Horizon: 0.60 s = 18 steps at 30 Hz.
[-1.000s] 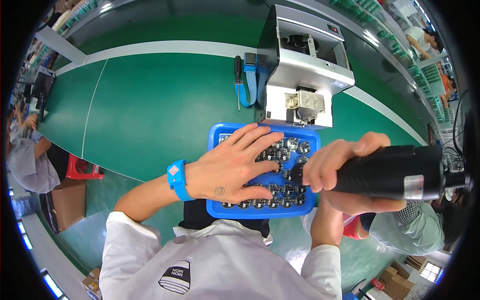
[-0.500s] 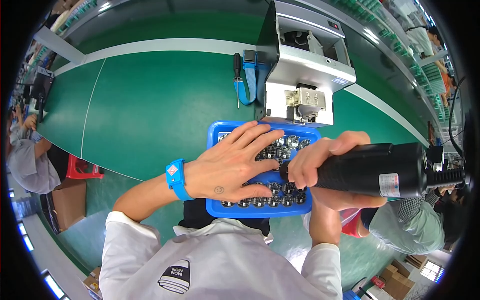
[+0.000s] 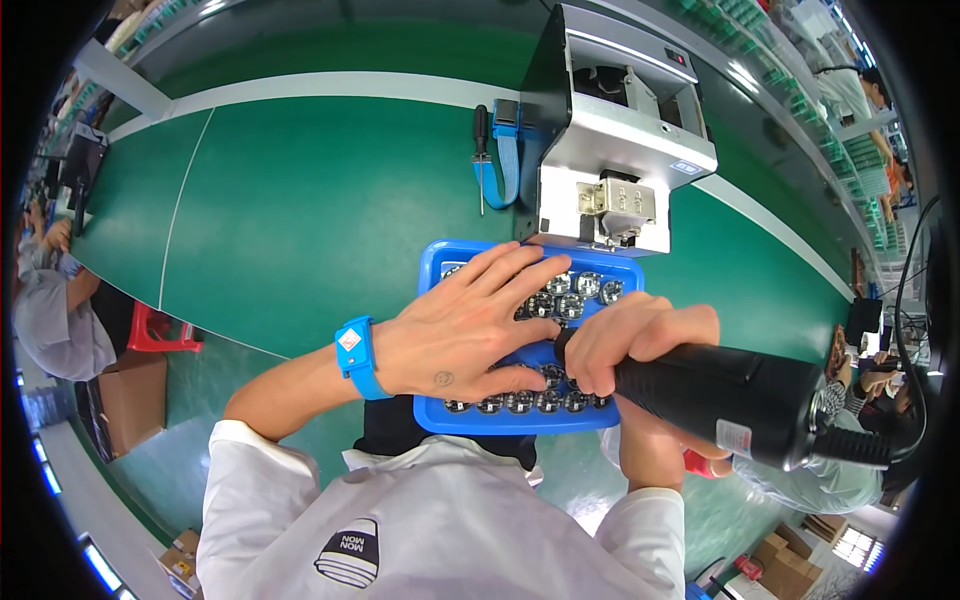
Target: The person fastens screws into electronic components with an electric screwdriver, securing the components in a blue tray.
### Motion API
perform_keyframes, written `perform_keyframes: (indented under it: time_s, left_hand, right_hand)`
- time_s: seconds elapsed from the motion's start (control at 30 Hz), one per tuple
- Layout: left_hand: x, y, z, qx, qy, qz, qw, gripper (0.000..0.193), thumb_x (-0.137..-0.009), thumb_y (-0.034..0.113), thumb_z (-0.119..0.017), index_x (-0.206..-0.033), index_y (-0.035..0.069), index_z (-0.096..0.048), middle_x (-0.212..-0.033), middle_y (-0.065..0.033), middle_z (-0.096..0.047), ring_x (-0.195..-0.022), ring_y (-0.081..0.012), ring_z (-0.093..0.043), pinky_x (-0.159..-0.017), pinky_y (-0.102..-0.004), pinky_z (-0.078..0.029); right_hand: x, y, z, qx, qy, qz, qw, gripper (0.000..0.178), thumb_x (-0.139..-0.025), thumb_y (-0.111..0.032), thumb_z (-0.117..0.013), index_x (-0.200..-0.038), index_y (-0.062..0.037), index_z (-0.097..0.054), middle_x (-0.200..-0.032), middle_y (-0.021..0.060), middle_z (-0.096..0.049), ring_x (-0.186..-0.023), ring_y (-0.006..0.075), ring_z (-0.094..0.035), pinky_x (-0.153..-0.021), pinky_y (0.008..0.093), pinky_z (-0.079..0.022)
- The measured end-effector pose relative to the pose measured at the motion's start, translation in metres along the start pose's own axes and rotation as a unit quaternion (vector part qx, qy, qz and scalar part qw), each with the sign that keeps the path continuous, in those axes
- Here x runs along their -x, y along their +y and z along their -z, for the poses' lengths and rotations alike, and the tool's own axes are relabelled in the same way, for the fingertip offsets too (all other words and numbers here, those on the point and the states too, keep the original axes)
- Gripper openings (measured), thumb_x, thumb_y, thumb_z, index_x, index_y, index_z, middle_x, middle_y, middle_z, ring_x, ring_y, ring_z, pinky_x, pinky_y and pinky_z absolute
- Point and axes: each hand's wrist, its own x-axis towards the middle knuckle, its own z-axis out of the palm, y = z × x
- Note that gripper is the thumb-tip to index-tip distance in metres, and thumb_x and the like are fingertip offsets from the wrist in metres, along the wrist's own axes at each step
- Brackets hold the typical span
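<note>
The left hand lies spread across the blue tray of round shiny parts — probably to steady them — while the right hand wraps the black corded tool, nose over the tray, which sits by the silver machine on the green surface.

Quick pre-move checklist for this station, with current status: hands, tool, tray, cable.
1. Right hand wrapped around tool: ok.
2. Tool's contact with a part: cannot tell; the hands hide that spot.
3. All parts visible: not ok; left hand, fingers spread over the tray, covers some.
4. Wristband on left wrist: ok; grounding cannot tell.
5. Cable off the tray: ok; it leaves the tool's rear, at right.
6. Screwdriver apart from tray: ok; lies beyond it.
</note>
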Motion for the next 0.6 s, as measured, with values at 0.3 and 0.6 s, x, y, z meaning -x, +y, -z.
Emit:
perform_keyframes:
  time_s: [0.3, 0.6]
  left_hand:
    - [0.001, 0.001, 0.000, -0.002, 0.009, -0.006, 1.000, 0.050, -0.084, 0.050, -0.069, -0.110, 0.008, -0.071, -0.148, -0.0227, -0.038, -0.135, -0.0433, -0.036, -0.112, -0.0538, -0.031]
    - [0.000, 0.002, -0.001, 0.011, 0.020, -0.025, 0.999, 0.044, -0.082, 0.046, -0.072, -0.107, 0.009, -0.071, -0.145, -0.0221, -0.042, -0.134, -0.0422, -0.039, -0.112, -0.0579, -0.030]
  right_hand:
    - [-0.008, -0.003, 0.014, 0.033, -0.044, 0.092, 0.994, 0.089, -0.084, -0.073, -0.058, -0.137, -0.0033, -0.042, -0.063, 0.0096, -0.060, -0.045, 0.0223, -0.058, -0.042, 0.0365, -0.053]
    - [-0.042, -0.044, 0.019, 0.035, 0.007, 0.188, 0.981, 0.103, -0.085, -0.079, -0.049, -0.150, -0.0015, -0.028, -0.066, 0.0038, -0.053, -0.044, 0.0163, -0.052, -0.040, 0.0304, -0.050]
